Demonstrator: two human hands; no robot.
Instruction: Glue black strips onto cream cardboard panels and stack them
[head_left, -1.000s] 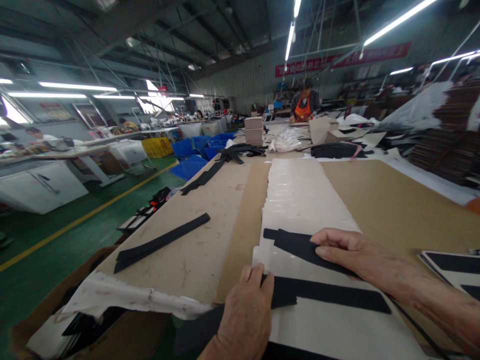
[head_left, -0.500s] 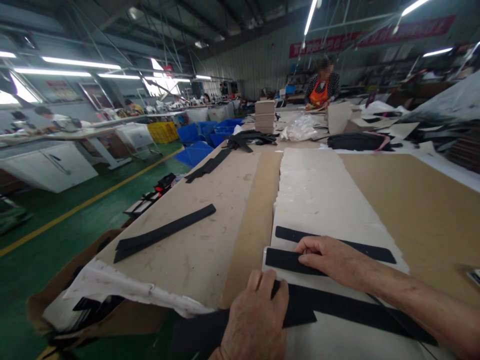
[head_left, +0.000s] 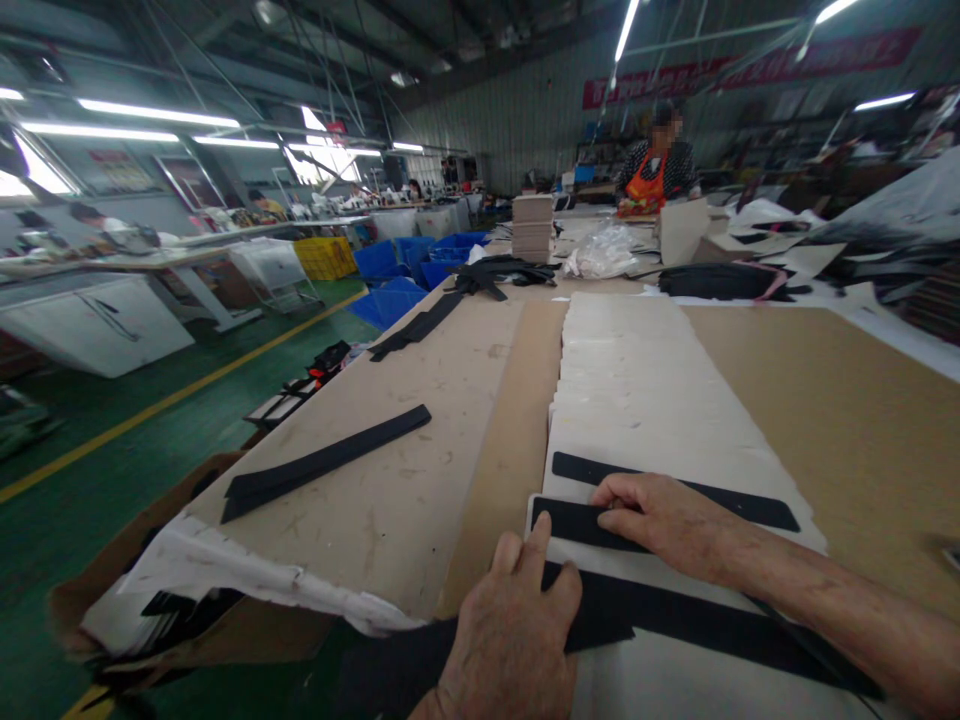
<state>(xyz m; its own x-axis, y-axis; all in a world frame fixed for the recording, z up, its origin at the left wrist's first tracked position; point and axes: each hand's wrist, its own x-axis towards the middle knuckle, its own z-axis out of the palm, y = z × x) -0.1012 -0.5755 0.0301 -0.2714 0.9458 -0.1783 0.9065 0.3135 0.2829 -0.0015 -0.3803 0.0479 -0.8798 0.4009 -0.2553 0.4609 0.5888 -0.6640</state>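
My right hand is closed in a pinch at a black strip, which lies near the left edge of a pale sheet; its far part is hidden under my hand and forearm. With its index finger stretched out, my left hand touches the left end of that strip, its thumb apart. Beyond them a second black strip with rounded ends lies flat, partly behind my right hand. A longer black strip runs nearer to me, and more black pieces lie under my left hand.
Overlapping pale sheets cover the middle of the brown table. On the left lies another black strip pair. Farther back are a cardboard stack, clear plastic and a person in an orange apron. A carton stands below the left edge.
My left index finger has stretched forward onto the left end of the middle strip. My right hand stays pinched at about the same place on it.
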